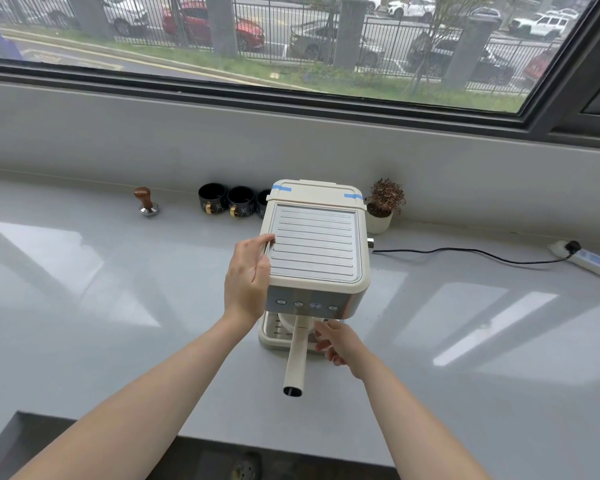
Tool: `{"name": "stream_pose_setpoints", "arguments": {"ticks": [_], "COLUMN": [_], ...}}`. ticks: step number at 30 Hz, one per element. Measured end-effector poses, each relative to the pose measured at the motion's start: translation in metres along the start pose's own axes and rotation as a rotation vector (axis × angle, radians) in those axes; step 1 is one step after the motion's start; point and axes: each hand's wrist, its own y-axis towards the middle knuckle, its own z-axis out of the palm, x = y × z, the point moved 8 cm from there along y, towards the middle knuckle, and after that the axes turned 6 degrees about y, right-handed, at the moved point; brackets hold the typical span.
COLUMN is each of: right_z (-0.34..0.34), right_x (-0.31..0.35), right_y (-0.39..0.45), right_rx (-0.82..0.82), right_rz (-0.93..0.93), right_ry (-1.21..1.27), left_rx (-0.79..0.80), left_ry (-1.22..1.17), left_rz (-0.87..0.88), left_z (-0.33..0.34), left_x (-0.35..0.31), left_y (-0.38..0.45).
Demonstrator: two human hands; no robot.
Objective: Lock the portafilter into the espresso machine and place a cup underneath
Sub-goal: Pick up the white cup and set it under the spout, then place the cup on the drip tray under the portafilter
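A cream espresso machine (314, 244) stands on the grey counter in the middle of the head view. My left hand (248, 278) presses against its left top edge, thumb on the ribbed metal top. The portafilter (297, 355) sits under the front of the machine, its cream handle pointing straight toward me. My right hand (336, 342) hovers just right of the handle near the drip tray (269, 336), fingers loosely apart and holding nothing. Three black cups (231, 200) with gold handles stand in a row behind the machine's left side.
A wooden-handled tamper (147, 201) stands at the back left. A small potted plant (381, 206) sits right of the machine. A black cord (465, 252) runs to a power strip (589, 259) at far right. The counter's front edge (222, 441) lies near me.
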Motion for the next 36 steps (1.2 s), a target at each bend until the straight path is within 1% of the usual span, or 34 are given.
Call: {"name": "stream_pose_setpoints", "arguments": {"ticks": [3,5,6,8,10,12,13,15,18,20,22,25,28,29,31,33,36], "right_z": [-0.004,-0.014,-0.023,-0.047,-0.072,-0.084,-0.082,-0.068,-0.039,-0.029,-0.026,-0.027,-0.028,-0.027,-0.026,-0.025,-0.024], "right_x": [-0.001,0.0,0.003,0.016,0.036,0.06,0.073,0.097,0.107,0.103,0.099,0.1,0.101,0.101,0.1,0.099,0.1], "right_y": [0.0,-0.003,-0.006,-0.016,-0.035,-0.063,-0.077,-0.099,-0.105,-0.101,-0.097,-0.097,-0.098,-0.098,-0.098,-0.098,-0.097], "right_rx": [-0.033,-0.102,-0.159,-0.332,-0.543,-0.683,-0.696,-0.632,-0.544,-0.553,-0.594,-0.623,-0.622,-0.62,-0.619,-0.616,-0.606], "right_rz": [-0.022,-0.058,-0.082,-0.17,-0.313,-0.511,-0.618,-0.788,-0.931,-0.99,-1.007,-1.036,-1.06,-1.065,-1.063,-1.06,-1.056], "right_ry": [-0.087,-0.107,-0.096,-0.067,0.012,0.132,0.162,0.113,-0.062,-0.143,-0.189,-0.21,-0.219,-0.214,-0.203,-0.197,-0.186], "left_rx": [0.004,0.01,0.011,0.013,0.015,0.015,0.013,0.013,0.016,0.024,0.061,0.223,0.372,0.386,0.362,0.343,0.318], "left_ry": [-0.001,-0.004,-0.005,-0.01,-0.017,-0.02,-0.022,-0.029,-0.03,-0.043,-0.087,-0.176,-0.042,0.018,0.096,0.103,0.091], "left_rz": [0.001,0.003,0.005,0.008,0.004,0.005,0.006,0.001,-0.013,-0.039,-0.071,-0.04,0.037,0.06,0.104,0.132,0.107], "left_z": [0.001,0.001,0.001,0.0,0.0,0.0,0.0,0.001,0.001,0.001,0.002,0.007,0.009,0.009,0.007,0.005,0.002], "left_x": [0.001,0.0,0.0,-0.001,0.0,0.002,0.002,0.003,0.004,0.003,0.007,0.02,0.028,0.028,0.025,0.024,0.027], "left_y": [0.0,0.0,0.0,0.001,0.001,0.001,0.001,0.0,-0.001,-0.003,-0.005,-0.016,-0.025,-0.026,-0.026,-0.025,-0.026]}}
